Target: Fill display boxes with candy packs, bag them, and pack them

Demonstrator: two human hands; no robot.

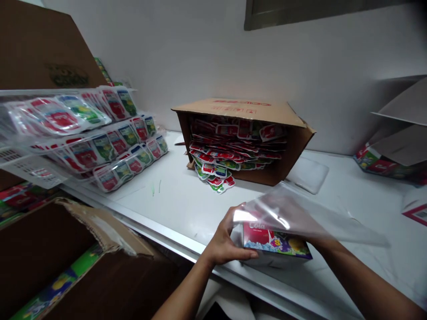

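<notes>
A small printed box (278, 244) with a red "Cola" panel sits near the front edge of the white table. My left hand (227, 242) grips its left end, thumb along the near side and fingers around the far side. A clear plastic bag (273, 213) lies over the box's top and trails to the right. My right hand (300, 222) is at the box's right far side, blurred behind the plastic, and its fingers are hidden. Beyond the box, an open carton (240, 109) on its side holds many red and green sachets (233, 153), some spilling onto the table.
Clear packs of sachets (116, 146) are stacked at the left. An open brown carton (110, 280) with printed boxes inside stands below the table's front edge. A flat clear packet (308, 174) lies beside the sachet carton. An open printed box (383, 162) stands at the far right.
</notes>
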